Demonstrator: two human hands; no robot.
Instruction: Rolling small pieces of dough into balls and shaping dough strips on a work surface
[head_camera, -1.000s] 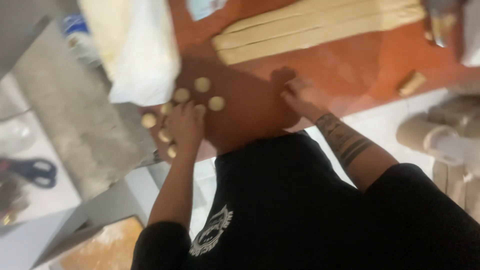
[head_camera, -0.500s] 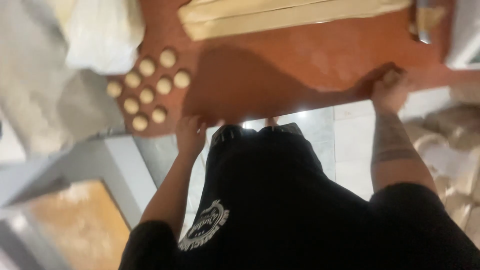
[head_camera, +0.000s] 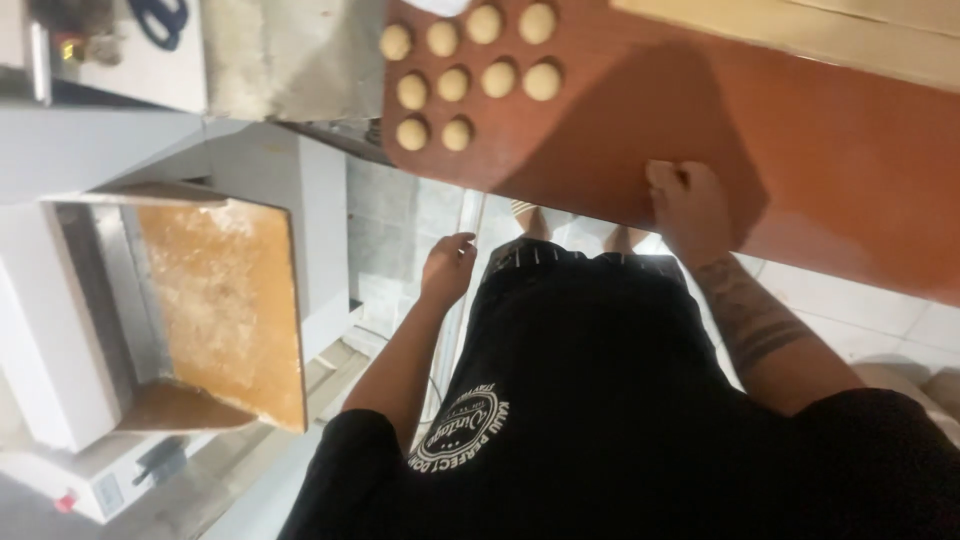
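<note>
Beige dough balls (head_camera: 452, 84), red-brown table (head_camera: 850, 170)

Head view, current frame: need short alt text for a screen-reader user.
Seen from above, a person in a black shirt rests the right hand on the near edge of a reddish-brown table, while the left hand hangs free below the edge. Ten round dough balls sit in rows on the table; a floured wooden board lies at left.

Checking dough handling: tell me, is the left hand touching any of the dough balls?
No: the left hand hangs below the brown table edge, well apart from the dough balls.
</note>
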